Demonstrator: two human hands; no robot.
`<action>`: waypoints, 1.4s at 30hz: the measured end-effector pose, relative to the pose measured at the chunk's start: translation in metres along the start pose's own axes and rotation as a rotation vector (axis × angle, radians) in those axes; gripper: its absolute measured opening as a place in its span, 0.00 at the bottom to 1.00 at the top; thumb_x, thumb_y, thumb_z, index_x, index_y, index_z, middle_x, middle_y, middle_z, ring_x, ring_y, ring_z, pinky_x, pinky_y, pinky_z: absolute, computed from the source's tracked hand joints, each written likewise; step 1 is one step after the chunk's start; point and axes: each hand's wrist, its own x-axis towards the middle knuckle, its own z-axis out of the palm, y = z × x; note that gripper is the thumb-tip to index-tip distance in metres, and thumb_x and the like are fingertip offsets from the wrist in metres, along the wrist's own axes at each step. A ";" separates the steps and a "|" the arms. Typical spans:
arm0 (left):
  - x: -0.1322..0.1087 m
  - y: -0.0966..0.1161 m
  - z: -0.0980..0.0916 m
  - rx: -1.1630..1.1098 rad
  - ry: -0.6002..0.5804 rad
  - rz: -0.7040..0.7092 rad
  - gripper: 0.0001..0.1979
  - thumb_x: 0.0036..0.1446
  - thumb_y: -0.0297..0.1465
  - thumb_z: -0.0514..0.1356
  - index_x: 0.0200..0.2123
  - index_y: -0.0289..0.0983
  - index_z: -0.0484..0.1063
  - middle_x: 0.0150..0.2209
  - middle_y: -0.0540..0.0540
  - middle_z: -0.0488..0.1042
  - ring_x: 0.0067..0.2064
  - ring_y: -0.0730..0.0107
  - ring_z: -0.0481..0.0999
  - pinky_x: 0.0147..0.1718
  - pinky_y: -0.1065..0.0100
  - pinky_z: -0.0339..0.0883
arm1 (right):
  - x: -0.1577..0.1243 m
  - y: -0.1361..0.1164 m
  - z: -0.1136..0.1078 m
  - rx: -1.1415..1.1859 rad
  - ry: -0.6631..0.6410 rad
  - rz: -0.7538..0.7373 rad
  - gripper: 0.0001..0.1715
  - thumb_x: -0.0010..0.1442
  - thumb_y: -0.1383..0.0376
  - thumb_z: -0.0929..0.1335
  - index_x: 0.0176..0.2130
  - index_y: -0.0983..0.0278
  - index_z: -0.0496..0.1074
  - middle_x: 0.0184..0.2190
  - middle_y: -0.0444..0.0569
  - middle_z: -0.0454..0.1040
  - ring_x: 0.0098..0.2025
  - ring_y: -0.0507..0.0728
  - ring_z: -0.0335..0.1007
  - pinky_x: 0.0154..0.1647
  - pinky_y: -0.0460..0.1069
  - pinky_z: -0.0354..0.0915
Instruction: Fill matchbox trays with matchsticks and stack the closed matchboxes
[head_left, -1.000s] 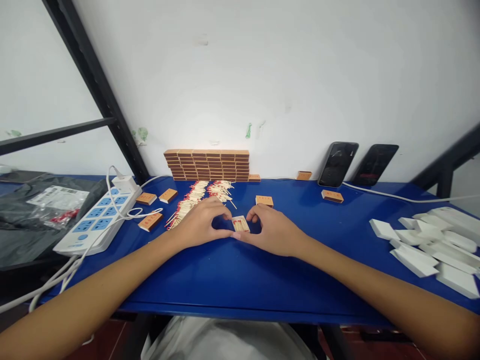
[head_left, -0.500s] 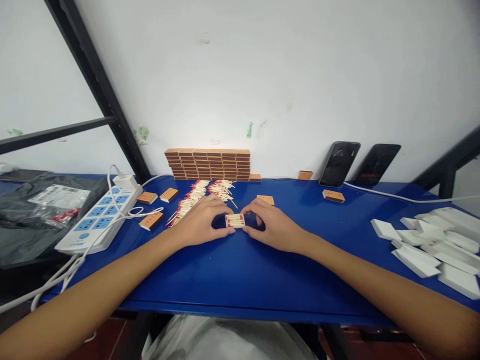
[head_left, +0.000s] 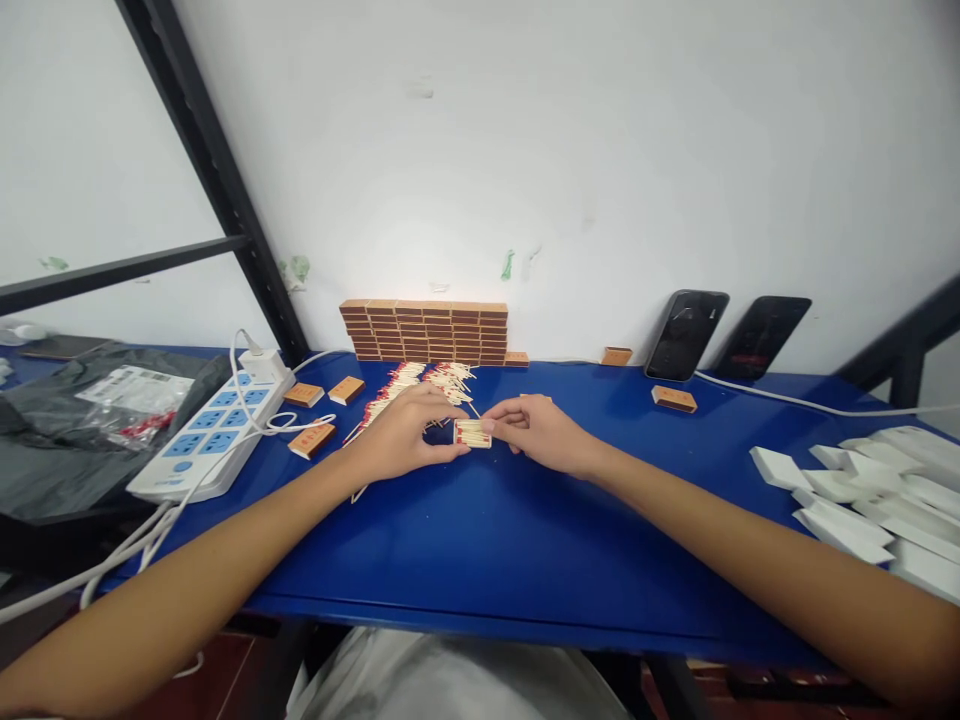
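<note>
Left hand [head_left: 405,432] curled round the tray [head_left: 480,446], thumb at its front edge, fingers behind; right hand [head_left: 546,432] in a fingertip pinch at the other end, apparently on a match [head_left: 474,410] that slants up beyond the tips. And there's the change: half a second ago both hands framed the tray, one at each end; now the left steadies it alone, freeing the right for single sticks. Both forearms slant in from the bench's front corners, wrists low, palms facing.

The tray, well lined with matches, sits over the middle of the bench [head_left: 465,540]; whether it touches down, I can't tell. Just past the left hand, match piles [head_left: 390,390] run back to the box stack [head_left: 424,335] at the rear edge. Further left, loose boxes [head_left: 312,440] beside the power strip [head_left: 206,440]; rear right, two phones [head_left: 686,335] lean; white pieces [head_left: 840,530] crowd the right end.
</note>
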 end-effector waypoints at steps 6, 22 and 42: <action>0.000 -0.015 -0.014 0.190 0.138 -0.131 0.21 0.60 0.40 0.69 0.54 0.38 0.78 0.46 0.42 0.82 0.48 0.54 0.77 0.50 0.53 0.71 | 0.048 -0.015 -0.001 0.086 0.075 0.128 0.17 0.58 0.55 0.76 0.38 0.67 0.81 0.19 0.41 0.68 0.21 0.47 0.55 0.19 0.45 0.49; 0.002 -0.012 -0.019 0.226 0.512 -0.387 0.09 0.64 0.32 0.64 0.47 0.39 0.78 0.38 0.49 0.84 0.45 0.57 0.79 0.51 0.55 0.70 | 0.089 -0.014 0.012 -0.550 0.431 -0.531 0.09 0.64 0.63 0.72 0.44 0.62 0.80 0.44 0.52 0.82 0.41 0.57 0.73 0.50 0.54 0.66; 0.002 -0.016 -0.026 0.282 0.354 -0.360 0.17 0.59 0.48 0.69 0.41 0.41 0.81 0.38 0.45 0.83 0.39 0.57 0.77 0.39 0.58 0.66 | 0.074 -0.003 -0.007 -0.338 0.208 -0.218 0.14 0.60 0.56 0.73 0.36 0.65 0.81 0.33 0.51 0.81 0.31 0.53 0.70 0.31 0.48 0.63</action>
